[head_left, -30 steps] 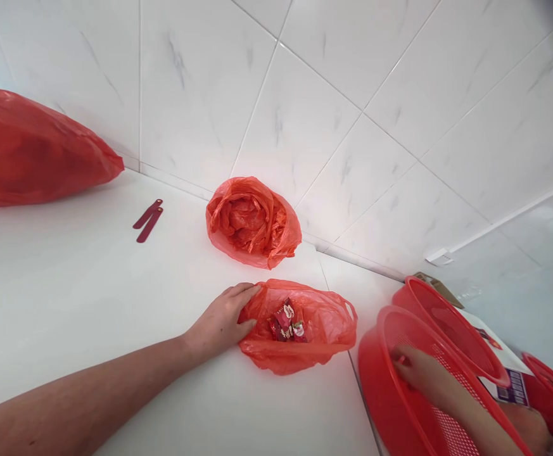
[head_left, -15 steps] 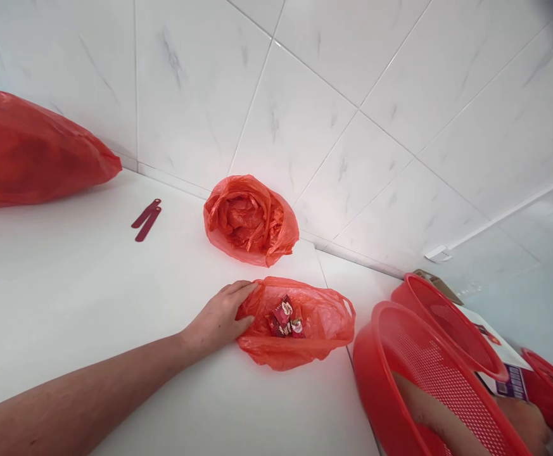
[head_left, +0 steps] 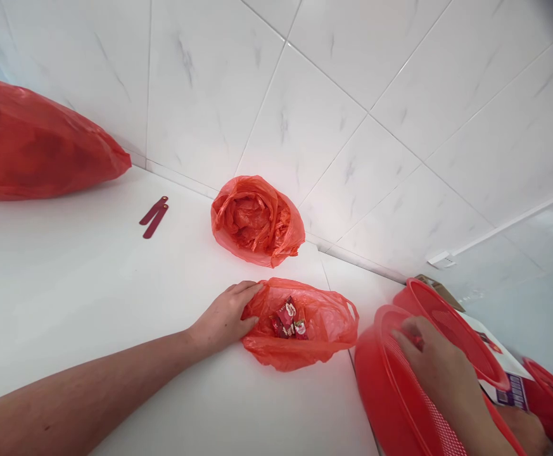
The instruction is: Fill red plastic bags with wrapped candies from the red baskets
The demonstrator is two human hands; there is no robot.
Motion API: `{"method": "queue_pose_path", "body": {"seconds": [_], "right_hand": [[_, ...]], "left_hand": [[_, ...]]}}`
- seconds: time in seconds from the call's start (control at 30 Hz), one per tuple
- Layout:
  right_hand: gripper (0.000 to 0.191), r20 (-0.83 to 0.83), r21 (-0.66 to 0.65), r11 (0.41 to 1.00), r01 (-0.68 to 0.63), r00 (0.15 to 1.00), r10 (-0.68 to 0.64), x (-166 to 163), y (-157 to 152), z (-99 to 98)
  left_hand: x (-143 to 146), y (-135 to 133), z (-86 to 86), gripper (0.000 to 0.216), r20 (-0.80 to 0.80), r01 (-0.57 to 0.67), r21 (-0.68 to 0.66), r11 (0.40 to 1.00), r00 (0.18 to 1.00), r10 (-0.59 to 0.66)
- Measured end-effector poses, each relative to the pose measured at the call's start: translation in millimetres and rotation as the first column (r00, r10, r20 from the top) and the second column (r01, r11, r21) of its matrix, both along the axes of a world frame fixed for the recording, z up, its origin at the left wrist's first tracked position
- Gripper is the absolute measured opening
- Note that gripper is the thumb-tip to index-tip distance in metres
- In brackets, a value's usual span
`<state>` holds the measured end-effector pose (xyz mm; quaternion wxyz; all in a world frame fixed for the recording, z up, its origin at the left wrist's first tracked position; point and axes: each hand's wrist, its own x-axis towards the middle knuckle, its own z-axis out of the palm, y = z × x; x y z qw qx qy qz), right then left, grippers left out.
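An opened red plastic bag [head_left: 324, 316] lies on the white table with several small wrapped candies [head_left: 287, 318] inside, in dark red and pink wrappers. My left hand [head_left: 226, 316] grips the bag's left rim, thumb in front and fingers behind. Over the rim of a red mesh basket [head_left: 385, 380] at the right is my right hand [head_left: 440, 361], its fingers curled together. A bit of dark red shows between them, too small and blurred to name. The basket's contents are hidden from me.
A crumpled red bag [head_left: 257, 221] stands by the tiled wall, and a large filled red bag [head_left: 43, 145] lies far left. Two dark red strips [head_left: 155, 216] lie between. Behind the basket are another red basket [head_left: 451, 329] and a printed box [head_left: 514, 389]. Another hand [head_left: 521, 427] shows lower right.
My right hand has risen out of the basket and moved up and left over its rim. My left hand stays on the bag. The view has shifted slightly.
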<state>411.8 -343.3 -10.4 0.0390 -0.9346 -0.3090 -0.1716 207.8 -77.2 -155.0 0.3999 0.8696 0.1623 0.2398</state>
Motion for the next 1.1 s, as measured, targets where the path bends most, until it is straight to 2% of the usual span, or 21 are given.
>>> {"method": "queue_pose_path", "body": {"seconds": [0.1, 0.23, 0.37, 0.47, 0.53, 0.63, 0.7, 0.77, 0.87, 0.93, 1.0, 1.1], "right_hand": [[0.023, -0.049, 0.073, 0.995, -0.072, 0.996, 0.076, -29.6, 22.3, 5.7], [0.022, -0.149, 0.139, 0.973, -0.183, 0.968, 0.203, -58.7, 57.8, -4.2], [0.026, -0.204, 0.226, 0.951, -0.209, 0.945, 0.256, -57.3, 77.0, -29.4], [0.035, -0.126, 0.359, 0.908, -0.216, 0.953, 0.276, -43.7, 78.5, -57.8], [0.047, -0.072, 0.43, 0.885, -0.178, 0.97, 0.231, -33.5, 78.5, -79.1], [0.063, -0.104, 0.536, 0.839, -0.094, 0.979, 0.176, -20.9, 82.5, -107.1], [0.072, -0.208, 0.619, 0.786, 0.008, 0.966, 0.154, -15.4, 86.9, -120.0], [0.077, -0.367, 0.698, 0.698, 0.157, 0.916, 0.161, -12.1, 90.0, -128.6], [0.064, -0.527, 0.749, 0.585, 0.309, 0.814, 0.245, -9.6, 88.8, -137.2], [0.047, -0.56, 0.756, 0.57, 0.322, 0.77, 0.307, -8.3, 84.3, -141.7], [0.038, -0.578, 0.767, 0.551, 0.329, 0.727, 0.371, -6.9, 78.6, -144.7], [0.035, -0.577, 0.807, 0.459, 0.371, 0.661, 0.48, -5.3, 71.2, -144.5]], "left_hand": [[-0.1, -0.2, 1.2, 0.066, -0.005, 0.0, -0.008, 1.0, 1.0, 0.0], [-0.8, 0.0, 2.5, 0.067, -0.008, 0.005, -0.017, 1.0, 1.0, -0.005], [-1.9, 0.1, 2.9, 0.067, 0.011, 0.015, -0.035, 0.999, 1.0, -0.014], [-2.3, -0.6, 2.9, 0.069, 0.025, 0.021, -0.057, 0.998, 0.999, -0.02], [-2.3, -1.0, 2.5, 0.069, 0.049, 0.014, -0.073, 0.997, 0.999, -0.011], [-1.9, -0.6, 1.6, 0.071, 0.114, -0.036, -0.094, 0.995, 0.992, 0.046], [-1.9, 1.0, 1.0, 0.073, 0.146, -0.077, -0.108, 0.991, 0.985, 0.092], [-2.0, 3.9, 0.5, 0.074, 0.159, -0.115, -0.128, 0.985, 0.978, 0.134], [-1.6, 9.1, -0.9, 0.073, 0.182, -0.164, -0.152, 0.975, 0.965, 0.191], [-0.6, 12.0, -2.1, 0.075, 0.207, -0.184, -0.153, 0.971, 0.955, 0.214], [1.0, 13.7, -3.0, 0.077, 0.221, -0.193, -0.139, 0.971, 0.95, 0.22], [3.8, 14.5, -3.5, 0.08, 0.224, -0.2, -0.111, 0.974, 0.949, 0.22]]}}
